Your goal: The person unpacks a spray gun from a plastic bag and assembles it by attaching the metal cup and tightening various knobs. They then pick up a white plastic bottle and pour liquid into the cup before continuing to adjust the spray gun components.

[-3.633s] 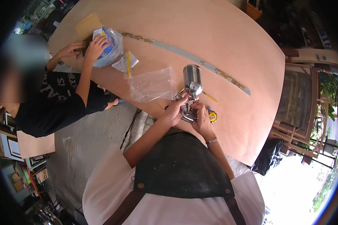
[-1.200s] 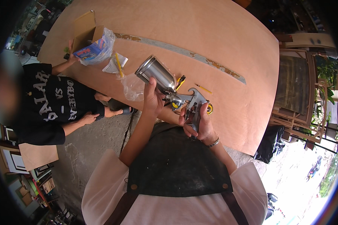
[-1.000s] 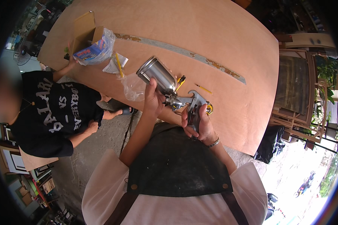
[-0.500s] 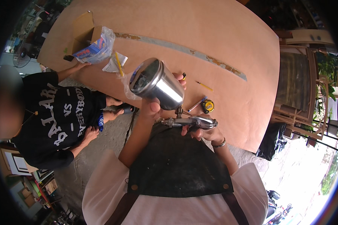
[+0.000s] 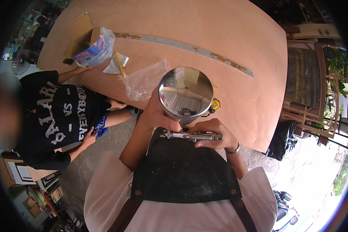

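Note:
A shiny metal spray gun (image 5: 191, 136) with a round silver cup (image 5: 186, 92) is held in front of my dark apron, above the near edge of the board. My left hand (image 5: 158, 116) wraps round the cup's left and lower side, thumb pressed against the metal. The cup's mirror-like round end faces me. My right hand (image 5: 216, 133) grips the gun's body at its right end, thumb below and fingers above. The joint between cup and gun is hidden. Beyond the cup lies a clear plastic bag (image 5: 145, 82).
On the large brown board (image 5: 259, 104) lie a long worn metal strip (image 5: 174, 43), an open cardboard box (image 5: 81, 36), a yellow pencil-like stick (image 5: 120, 63) on paper and a yellow tape measure (image 5: 215, 104). At left a person in black (image 5: 62, 112) touches the box.
The cup has tipped so its round end now faces me, and it has shifted right. The gun has come slightly lower. More of the plastic bag shows; the pen is now hidden.

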Demonstrator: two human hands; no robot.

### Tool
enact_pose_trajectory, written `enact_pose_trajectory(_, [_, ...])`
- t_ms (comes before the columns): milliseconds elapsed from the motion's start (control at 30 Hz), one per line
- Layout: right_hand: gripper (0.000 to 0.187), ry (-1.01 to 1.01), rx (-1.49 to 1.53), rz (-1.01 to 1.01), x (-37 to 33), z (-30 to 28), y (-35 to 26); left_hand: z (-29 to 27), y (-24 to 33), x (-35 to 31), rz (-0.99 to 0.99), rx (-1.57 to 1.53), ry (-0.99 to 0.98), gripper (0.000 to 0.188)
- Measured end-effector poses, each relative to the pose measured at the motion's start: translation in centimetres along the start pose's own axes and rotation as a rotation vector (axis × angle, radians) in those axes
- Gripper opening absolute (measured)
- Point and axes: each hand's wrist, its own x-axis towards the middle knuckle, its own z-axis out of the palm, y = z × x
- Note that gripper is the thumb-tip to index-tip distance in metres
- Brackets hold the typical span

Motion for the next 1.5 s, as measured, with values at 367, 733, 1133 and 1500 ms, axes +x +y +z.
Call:
enact_pose_trajectory(367, [0.059, 0.147, 0.652, 0.201, -2.9, 1.7, 1.8, 0.3, -4.4, 2.3, -0.08, -0.257, 0.122, 0.074])
enact_pose_trajectory(733, [0.057, 0.354, 0.949, 0.162, -5.1, 2.9, 2.8, 1.8, -7.4, 1.9, -0.252, -0.711, -0.097, 0.066])
enact_pose_trajectory(1133, [0.084, 0.343, 1.118, 0.145, -6.1, 3.3, 3.3, 0.9, -10.3, 0.6, -0.142, -0.454, -0.103, 0.074])
enact_pose_trajectory(1500, [0.091, 0.351, 1.35, -0.012, -3.9, 2.7, 1.4, 0.0, -9.6, 1.6, -0.146, -0.444, -0.152, 0.062])
